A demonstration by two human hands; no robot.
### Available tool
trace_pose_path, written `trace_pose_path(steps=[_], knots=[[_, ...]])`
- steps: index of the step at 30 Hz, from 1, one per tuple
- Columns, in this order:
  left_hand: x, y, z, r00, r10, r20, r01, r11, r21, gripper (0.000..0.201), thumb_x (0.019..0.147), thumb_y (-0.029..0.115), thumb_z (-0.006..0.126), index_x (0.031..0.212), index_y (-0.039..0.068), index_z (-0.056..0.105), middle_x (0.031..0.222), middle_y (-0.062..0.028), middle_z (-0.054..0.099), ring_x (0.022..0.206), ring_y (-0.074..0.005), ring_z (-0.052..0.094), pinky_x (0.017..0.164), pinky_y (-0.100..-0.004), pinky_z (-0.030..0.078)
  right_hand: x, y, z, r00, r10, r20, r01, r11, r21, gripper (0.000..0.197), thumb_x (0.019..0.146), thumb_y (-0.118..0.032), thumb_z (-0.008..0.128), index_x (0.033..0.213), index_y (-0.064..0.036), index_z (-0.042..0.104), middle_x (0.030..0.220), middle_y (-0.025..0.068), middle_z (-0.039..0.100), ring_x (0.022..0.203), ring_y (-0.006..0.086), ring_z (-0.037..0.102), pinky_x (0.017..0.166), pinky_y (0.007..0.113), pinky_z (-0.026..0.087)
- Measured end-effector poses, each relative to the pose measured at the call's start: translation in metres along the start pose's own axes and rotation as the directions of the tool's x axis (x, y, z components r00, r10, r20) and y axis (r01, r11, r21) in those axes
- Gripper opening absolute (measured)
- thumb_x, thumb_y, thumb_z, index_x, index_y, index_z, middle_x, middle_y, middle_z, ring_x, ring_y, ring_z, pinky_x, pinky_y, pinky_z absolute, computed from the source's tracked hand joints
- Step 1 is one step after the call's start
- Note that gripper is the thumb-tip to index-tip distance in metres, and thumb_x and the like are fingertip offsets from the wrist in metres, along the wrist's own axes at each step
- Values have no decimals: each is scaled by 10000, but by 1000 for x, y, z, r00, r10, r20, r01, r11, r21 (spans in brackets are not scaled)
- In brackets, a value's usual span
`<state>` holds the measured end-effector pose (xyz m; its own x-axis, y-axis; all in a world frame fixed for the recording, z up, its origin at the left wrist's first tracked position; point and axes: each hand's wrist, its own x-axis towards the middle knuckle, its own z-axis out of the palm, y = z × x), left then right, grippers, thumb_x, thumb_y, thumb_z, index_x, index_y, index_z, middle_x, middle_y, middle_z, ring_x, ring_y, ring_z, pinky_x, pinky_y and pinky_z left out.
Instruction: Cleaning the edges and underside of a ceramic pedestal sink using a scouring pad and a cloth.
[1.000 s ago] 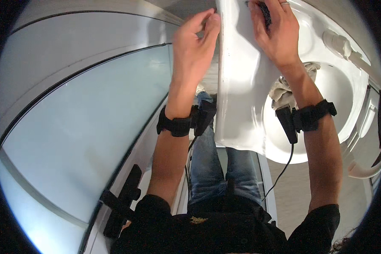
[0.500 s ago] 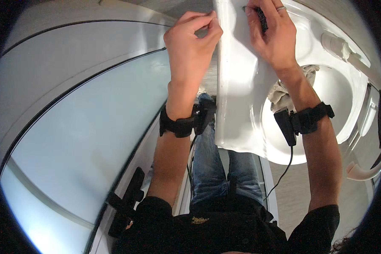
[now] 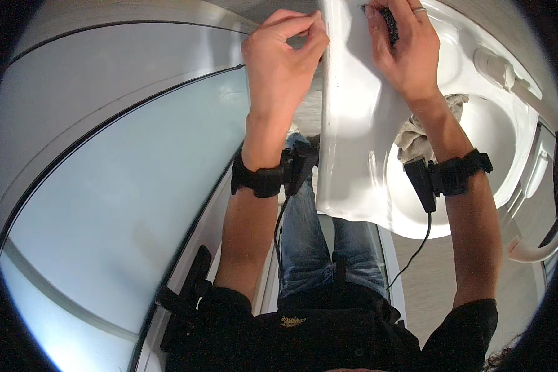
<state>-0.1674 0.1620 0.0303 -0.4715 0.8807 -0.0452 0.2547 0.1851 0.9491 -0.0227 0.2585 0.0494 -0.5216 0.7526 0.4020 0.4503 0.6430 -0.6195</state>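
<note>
Bathroom: 2 hands at a white basin (image 3: pixel 359 155).
Left hand (image 3: pixel 285 59) pinches its left edge; right hand (image 3: pixel 406 53) presses a dark pad (image 3: pixel 389 22) at its far edge.

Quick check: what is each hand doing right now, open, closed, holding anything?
Left hand: closed, pinching the white basin's edge.
Right hand: pressing a dark scrubber onto the basin.

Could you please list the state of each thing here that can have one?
Left hand: fingers pinched at the left edge of the white basin.
Right hand: pressing a dark scrubber onto the basin rim.
Grey cloth: crumpled, lying in the bowl.
Frosted glass door: looks shut.
</note>
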Motion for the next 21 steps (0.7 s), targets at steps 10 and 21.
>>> trace_pose_path(steps=[10,21], knots=[[-1,5,2,999,-40,2,40,996,-77,205,874,114,721,1018,-31,731,971,-59,664,841,-117,644,638,-274,603,-1,2,0,999,-42,-9,42,998,-56,115,802,60,569,897,6,535,805,178,517,672,381,540,591,388,466],[-2,11,7,997,-25,-69,24,1000,-19,183,835,40,709,995,-42,738,904,-60,684,815,-93,620,683,-225,535,-1,2,-1,1000,-29,-12,29,999,-47,117,791,61,567,890,5,538,804,172,521,666,368,542,594,388,465]])
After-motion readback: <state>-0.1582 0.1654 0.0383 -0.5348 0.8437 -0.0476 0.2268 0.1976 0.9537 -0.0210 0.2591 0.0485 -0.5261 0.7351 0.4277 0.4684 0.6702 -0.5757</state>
